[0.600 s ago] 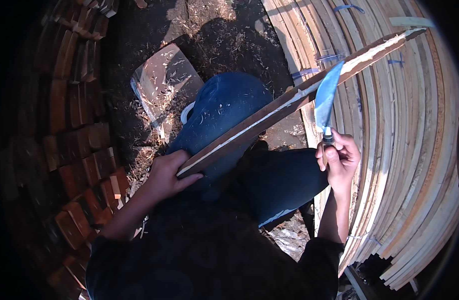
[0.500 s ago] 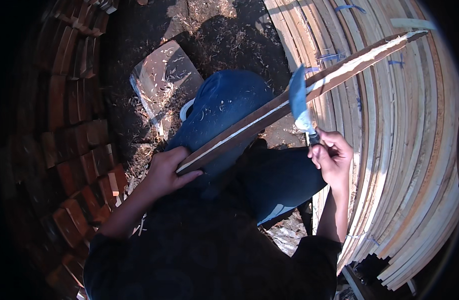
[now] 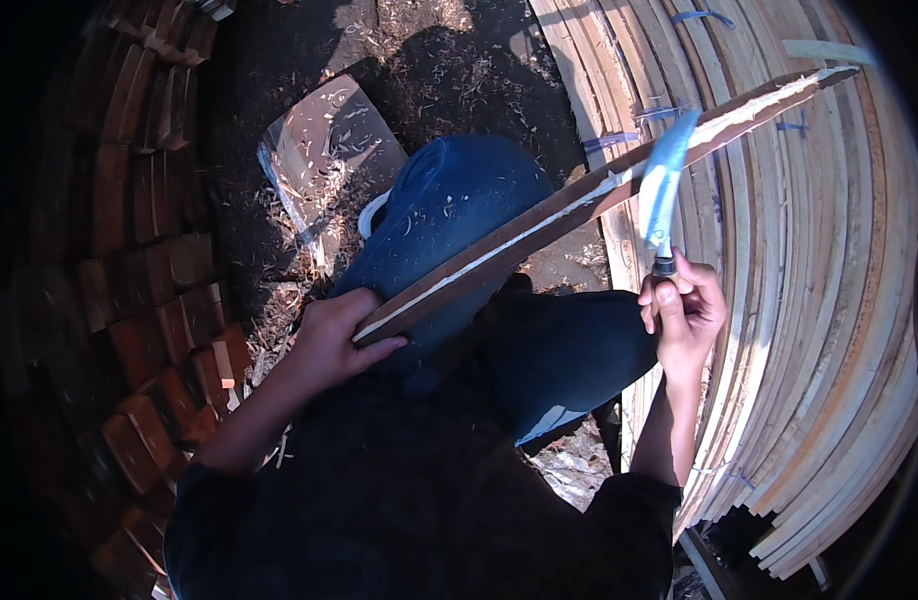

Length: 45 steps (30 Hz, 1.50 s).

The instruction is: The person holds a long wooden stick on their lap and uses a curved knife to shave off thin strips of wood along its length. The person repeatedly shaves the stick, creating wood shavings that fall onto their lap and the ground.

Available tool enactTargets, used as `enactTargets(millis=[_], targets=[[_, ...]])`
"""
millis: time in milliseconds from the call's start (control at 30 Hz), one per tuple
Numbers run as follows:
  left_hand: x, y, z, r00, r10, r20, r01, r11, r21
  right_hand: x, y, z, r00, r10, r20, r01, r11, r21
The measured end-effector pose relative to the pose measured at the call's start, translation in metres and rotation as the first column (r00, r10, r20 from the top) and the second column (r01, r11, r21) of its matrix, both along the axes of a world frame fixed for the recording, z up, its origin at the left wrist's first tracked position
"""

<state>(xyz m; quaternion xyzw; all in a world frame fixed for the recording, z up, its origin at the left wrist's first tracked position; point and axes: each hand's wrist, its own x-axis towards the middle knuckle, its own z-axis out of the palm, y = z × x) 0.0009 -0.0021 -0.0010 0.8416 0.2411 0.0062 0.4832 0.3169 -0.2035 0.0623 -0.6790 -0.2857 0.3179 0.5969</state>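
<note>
Dark wood blocks point(image 3: 144, 440) stacked far left. Left hand point(image 3: 339, 338) clamped on near end of brown wooden strip point(image 3: 524, 233), slanting up rightward over blue-trousered knee point(image 3: 459, 195). Knife point(image 3: 663, 190) overlaps strip, contact unclear; right hand point(image 3: 691, 312) wrapped round handle. Pale boards point(image 3: 794, 320) beyond.

- The right hand point(image 3: 691, 305) has shifted toward the frame's right edge since the preceding picture.
- The knife point(image 3: 663, 195) went with it – its tip now leans right, not left.
- Its blade looks brighter.
</note>
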Motion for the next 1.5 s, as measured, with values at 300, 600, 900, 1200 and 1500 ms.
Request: enactTargets(millis=[300, 600, 900, 1200, 1500], targets=[[-0.002, -0.001, -0.003, 0.999, 0.019, 0.027, -0.019, 1.0, -0.011, -0.012, -0.003, -0.017, 0.955, 0.217, -0.202, -0.251, 0.955, -0.159], [-0.004, -0.004, -0.005, 0.998, 0.037, 0.058, -0.038, 0.999, 0.012, -0.017, 0.0, -0.027, 0.933, 0.226, -0.282, -0.208, 0.974, 0.092], [-0.003, -0.002, 0.001, 0.999, 0.029, 0.032, -0.031, 0.998, 0.05, 0.001, 0.007, -0.01, 0.995, -0.034, -0.094, 0.049, 0.985, 0.165], [-0.002, -0.002, -0.003, 0.998, 0.035, 0.042, -0.037, 0.998, 0.042, -0.001, 0.006, -0.01, 0.991, 0.133, 0.001, -0.133, 0.991, 0.036], [-0.003, -0.003, -0.005, 0.997, 0.049, 0.053, -0.054, 0.994, 0.096, -0.005, 0.021, -0.009, 0.887, 0.462, 0.031, -0.443, 0.866, -0.233]])
